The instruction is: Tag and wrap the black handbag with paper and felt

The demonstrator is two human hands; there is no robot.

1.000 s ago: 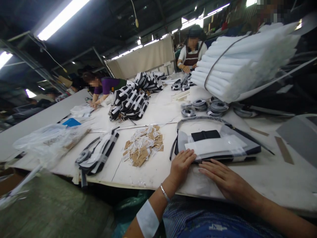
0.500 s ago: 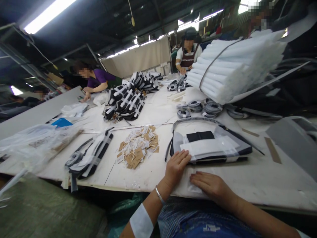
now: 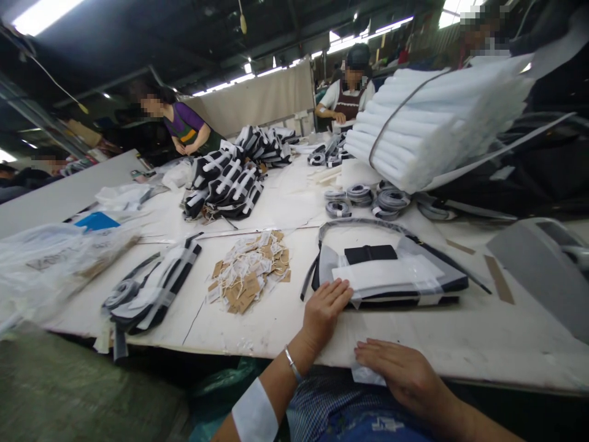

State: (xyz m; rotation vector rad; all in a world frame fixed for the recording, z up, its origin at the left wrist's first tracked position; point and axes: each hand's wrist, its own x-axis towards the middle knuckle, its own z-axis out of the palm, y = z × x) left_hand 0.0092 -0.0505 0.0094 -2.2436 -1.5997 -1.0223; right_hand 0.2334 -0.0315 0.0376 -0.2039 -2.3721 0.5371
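Note:
A grey and black bag [image 3: 455,273] lies flat, a white strip [image 3: 377,273] taped across its front and a dark folded piece [image 3: 370,253] above that. My left hand [image 3: 326,309] is open, with its fingers stretched out over the left end of the strip at the bag's lower corner. At the table's front edge, my right hand [image 3: 399,363] has its fingers pressed together on a small translucent plastic piece [image 3: 367,374], which overhangs the edge. The right thumb is hidden. To the left lies a heap of brown and white string tags [image 3: 251,273].
A bundled bag [image 3: 154,288] and a printed plastic sack [image 3: 59,255] lie on the left. Behind are piled black-and-white bags [image 3: 225,178], rolled grey straps [image 3: 359,195] and a tied white stack [image 3: 414,129]. Two people [image 3: 191,132] [image 3: 347,98] are across the table.
My right hand has moved toward the table edge, drawing the plastic piece with it. My left hand stays at the bag's corner. The person on the left has straightened up.

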